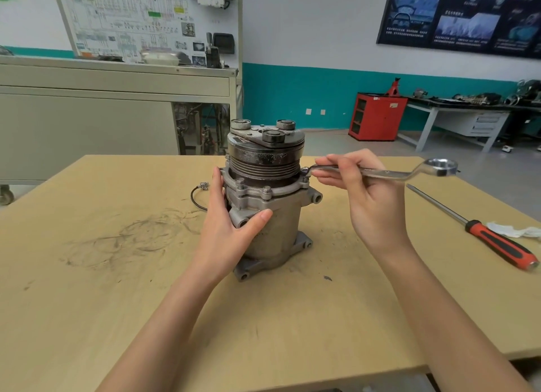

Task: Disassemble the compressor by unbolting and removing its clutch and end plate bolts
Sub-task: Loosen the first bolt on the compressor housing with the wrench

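A grey metal compressor [278, 224] stands upright in the middle of the table, its black grooved clutch pulley [265, 160] on top. Several bolts sit around the end plate flange [257, 191]. My left hand [231, 218] wraps the left side of the housing, thumb across the front. My right hand [363, 192] pinches the shaft of a silver ring spanner [389, 173]. The spanner's near end rests on a flange bolt [305, 177] at the compressor's right side. Its far ring end sticks out to the right.
A red and black screwdriver [480, 233] lies on the wooden table [117, 289] at the right, beside a white rag [515, 230]. A black wire [196, 195] trails left of the compressor. A grey cabinet [87, 113] stands behind the table.
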### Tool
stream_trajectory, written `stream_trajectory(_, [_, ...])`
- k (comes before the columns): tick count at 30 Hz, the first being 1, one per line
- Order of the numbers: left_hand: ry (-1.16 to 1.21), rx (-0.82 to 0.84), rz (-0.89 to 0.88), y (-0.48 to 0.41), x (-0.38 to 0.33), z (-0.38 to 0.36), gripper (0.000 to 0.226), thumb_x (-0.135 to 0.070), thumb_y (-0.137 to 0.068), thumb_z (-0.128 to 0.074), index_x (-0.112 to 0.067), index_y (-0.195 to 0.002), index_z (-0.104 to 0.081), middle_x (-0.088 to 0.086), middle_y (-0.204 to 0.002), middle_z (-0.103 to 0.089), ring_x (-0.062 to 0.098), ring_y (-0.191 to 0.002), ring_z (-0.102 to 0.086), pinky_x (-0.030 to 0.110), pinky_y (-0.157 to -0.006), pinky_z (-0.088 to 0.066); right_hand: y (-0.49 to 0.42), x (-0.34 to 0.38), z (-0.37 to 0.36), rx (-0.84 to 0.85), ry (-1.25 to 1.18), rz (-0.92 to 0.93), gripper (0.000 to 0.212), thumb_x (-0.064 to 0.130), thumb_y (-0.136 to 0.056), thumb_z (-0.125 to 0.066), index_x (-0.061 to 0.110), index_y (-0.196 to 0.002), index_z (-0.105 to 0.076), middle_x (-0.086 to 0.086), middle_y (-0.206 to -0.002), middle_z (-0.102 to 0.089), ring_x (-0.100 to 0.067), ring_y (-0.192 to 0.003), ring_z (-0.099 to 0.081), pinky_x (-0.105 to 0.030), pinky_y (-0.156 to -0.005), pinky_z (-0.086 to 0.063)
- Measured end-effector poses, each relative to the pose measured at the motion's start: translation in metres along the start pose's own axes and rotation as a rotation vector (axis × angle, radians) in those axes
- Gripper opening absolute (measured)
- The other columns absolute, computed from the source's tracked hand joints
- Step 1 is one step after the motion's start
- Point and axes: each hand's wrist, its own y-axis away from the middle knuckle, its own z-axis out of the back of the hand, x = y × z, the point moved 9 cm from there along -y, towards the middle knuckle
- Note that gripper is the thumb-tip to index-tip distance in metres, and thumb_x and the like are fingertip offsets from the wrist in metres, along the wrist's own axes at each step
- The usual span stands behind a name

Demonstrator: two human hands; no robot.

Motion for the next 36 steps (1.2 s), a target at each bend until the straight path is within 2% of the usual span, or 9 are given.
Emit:
stream_trajectory(4, [0.003, 0.007, 0.001, 0.0, 0.0, -0.001, 0.118, -0.065, -0.063, -0.065, -0.036, -0.153, 0.005, -0.026, -0.152, -0.019, -0.008, -0.136, -0.023, 0.024, -0.111, -0.024, 0.012, -0.019, 0.002, -0.079, -0.202, -0.104, 0.018, 0.015, -0.098, -0.036, 0.013, -0.099, -0.053, -0.007, -0.1, -0.068, -0.022, -0.088, -0.071, -0.029, -0.078, -0.057])
stream_trajectory(9, [0.003, 0.005, 0.007, 0.001, 0.0, -0.001, 0.117, -0.065, -0.063, -0.064, -0.036, -0.153, 0.005, -0.03, -0.147, -0.02, -0.011, -0.133, -0.024, 0.023, -0.11, -0.025, -0.006, -0.071, 0.004, -0.17, -0.722, -0.408, 0.016, 0.005, -0.102, -0.025, 0.013, -0.099, -0.038, -0.012, -0.077, -0.07, -0.022, -0.064, -0.066, -0.026, -0.063, -0.054])
stream_trajectory(14, [-0.016, 0.013, 0.013, 0.001, 0.0, -0.001, 0.118, -0.068, -0.062, -0.065, -0.039, -0.152, 0.006, -0.024, -0.155, -0.017, -0.005, -0.139, -0.023, 0.031, -0.116, -0.025, -0.046, -0.105, -0.024, 0.039, -0.891, -0.592, 0.018, 0.004, -0.1, -0.023, 0.011, -0.099, -0.039, -0.009, -0.064, -0.065, -0.015, -0.043, -0.053, -0.02, -0.047, -0.043])
stream_trajectory(20, [-0.006, 0.008, 0.02, 0.001, 0.001, 0.0, 0.119, -0.068, -0.06, -0.065, -0.039, -0.152, 0.005, -0.021, -0.158, -0.017, -0.005, -0.14, -0.023, 0.031, -0.117, -0.026, -0.051, -0.116, -0.041, 0.174, -0.93, -0.703, 0.022, 0.013, -0.102, -0.025, 0.012, -0.098, -0.047, -0.005, -0.064, -0.065, -0.011, -0.043, -0.055, -0.017, -0.044, -0.045])
stream_trajectory(23, [0.007, 0.009, 0.026, 0.002, 0.0, 0.0, 0.116, -0.069, -0.059, -0.064, -0.043, -0.149, 0.005, -0.023, -0.156, -0.019, -0.01, -0.136, -0.024, 0.024, -0.112, -0.026, -0.054, -0.102, -0.009, 0.058, -0.718, -0.56, 0.028, 0.023, -0.103, -0.033, 0.009, -0.093, -0.055, -0.009, -0.07, -0.07, -0.013, -0.053, -0.063, -0.018, -0.05, -0.05])
stream_trajectory(27, [-0.009, 0.003, 0.025, 0.001, 0.001, 0.0, 0.118, -0.069, -0.06, -0.064, -0.04, -0.151, 0.005, -0.022, -0.158, -0.017, -0.005, -0.14, -0.023, 0.025, -0.113, -0.025, -0.045, -0.048, 0.027, -0.166, -0.274, -0.196, 0.035, 0.029, -0.102, -0.038, 0.01, -0.082, -0.059, -0.007, -0.076, -0.074, -0.021, -0.062, -0.071, -0.022, -0.053, -0.055])
stream_trajectory(31, [-0.016, -0.001, 0.018, 0.002, 0.0, 0.0, 0.116, -0.065, -0.062, -0.064, -0.037, -0.152, 0.003, -0.019, -0.159, -0.017, 0.0, -0.142, -0.022, 0.034, -0.118, -0.025, -0.019, 0.003, 0.013, -0.141, -0.066, 0.124, 0.018, 0.028, -0.099, -0.045, 0.021, -0.087, -0.057, 0.003, -0.079, -0.072, -0.019, -0.07, -0.072, -0.03, -0.059, -0.058])
stream_trajectory(33, [-0.018, 0.001, 0.021, 0.002, -0.001, 0.0, 0.115, -0.064, -0.063, -0.065, -0.037, -0.152, 0.003, -0.019, -0.159, -0.017, 0.0, -0.142, -0.022, 0.037, -0.118, -0.025, -0.008, 0.014, 0.003, -0.096, 0.026, 0.227, 0.014, 0.032, -0.098, -0.047, 0.025, -0.091, -0.057, -0.001, -0.084, -0.07, -0.019, -0.074, -0.072, -0.037, -0.062, -0.059])
stream_trajectory(36, [-0.019, 0.003, 0.02, 0.002, -0.001, 0.0, 0.115, -0.064, -0.064, -0.065, -0.037, -0.152, 0.003, -0.019, -0.159, -0.017, 0.0, -0.142, -0.022, 0.037, -0.118, -0.025, 0.004, 0.013, -0.006, -0.044, 0.104, 0.302, 0.021, 0.032, -0.097, -0.047, 0.013, -0.1, -0.057, -0.011, -0.093, -0.067, -0.026, -0.081, -0.071, -0.045, -0.067, -0.059])
